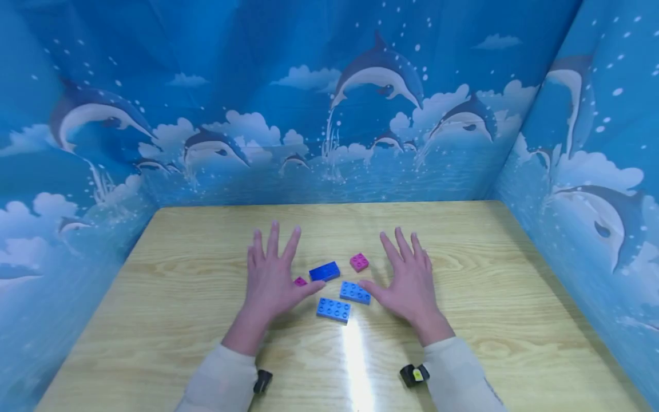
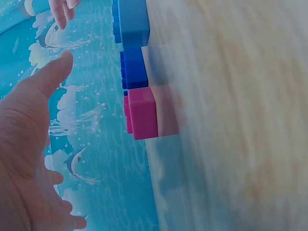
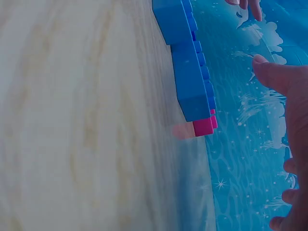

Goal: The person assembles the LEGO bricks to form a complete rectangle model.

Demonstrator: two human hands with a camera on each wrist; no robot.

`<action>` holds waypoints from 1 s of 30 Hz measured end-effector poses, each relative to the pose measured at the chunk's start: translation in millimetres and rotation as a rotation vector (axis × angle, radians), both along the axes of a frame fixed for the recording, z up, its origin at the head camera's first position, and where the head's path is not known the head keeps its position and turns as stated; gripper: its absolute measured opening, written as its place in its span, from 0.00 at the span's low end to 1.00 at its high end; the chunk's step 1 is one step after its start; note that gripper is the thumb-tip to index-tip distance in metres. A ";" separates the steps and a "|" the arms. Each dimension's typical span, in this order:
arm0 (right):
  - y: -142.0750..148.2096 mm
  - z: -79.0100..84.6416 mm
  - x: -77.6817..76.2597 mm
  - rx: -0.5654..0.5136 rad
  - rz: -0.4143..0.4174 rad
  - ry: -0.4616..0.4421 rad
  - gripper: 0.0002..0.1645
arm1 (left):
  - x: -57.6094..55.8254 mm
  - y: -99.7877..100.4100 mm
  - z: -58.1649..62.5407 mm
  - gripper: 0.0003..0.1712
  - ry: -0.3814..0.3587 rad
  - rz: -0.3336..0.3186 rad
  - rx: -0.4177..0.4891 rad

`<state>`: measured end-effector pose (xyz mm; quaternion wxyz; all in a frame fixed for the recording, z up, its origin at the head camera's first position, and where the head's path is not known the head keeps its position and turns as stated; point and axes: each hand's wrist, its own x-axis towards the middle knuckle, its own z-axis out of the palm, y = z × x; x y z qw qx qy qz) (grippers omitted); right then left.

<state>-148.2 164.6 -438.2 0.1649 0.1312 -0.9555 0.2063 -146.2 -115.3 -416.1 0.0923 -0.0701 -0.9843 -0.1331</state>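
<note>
Both hands hover above a loose group of toy building bricks, fingers spread and holding nothing. My left hand (image 1: 271, 280) is on the group's left, its thumb reaching toward a dark blue brick (image 1: 325, 272) and partly covering a small pink brick (image 1: 300, 281). On the other side, my right hand (image 1: 409, 280) has its thumb over the right end of a light blue brick (image 1: 354, 292). Nearer the front lies a second light blue brick (image 1: 333, 309). Another pink brick (image 1: 359, 262) sits toward the back. In the left wrist view a pink brick (image 2: 143, 114) stands below the thumb, apart from it.
The bricks lie on a wood-grain table (image 1: 195, 320). A blue curtain (image 1: 247, 68) printed with dolphins and clouds rises behind the table's back edge and along both sides. Black wrist devices (image 1: 413, 375) sit by the sleeves. A bright reflection streaks the front middle.
</note>
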 end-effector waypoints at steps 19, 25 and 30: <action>-4.7 -12.3 10.3 -0.128 0.057 -0.069 0.51 | 9.5 6.7 -9.7 0.60 -0.027 -0.158 0.159; -5.8 -15.9 16.3 -0.164 0.045 -0.170 0.47 | 14.3 11.5 -12.8 0.56 -0.093 -0.152 0.189; -5.9 -17.4 20.9 -0.204 0.041 -0.247 0.45 | 19.0 15.2 -13.2 0.52 -0.118 -0.135 0.213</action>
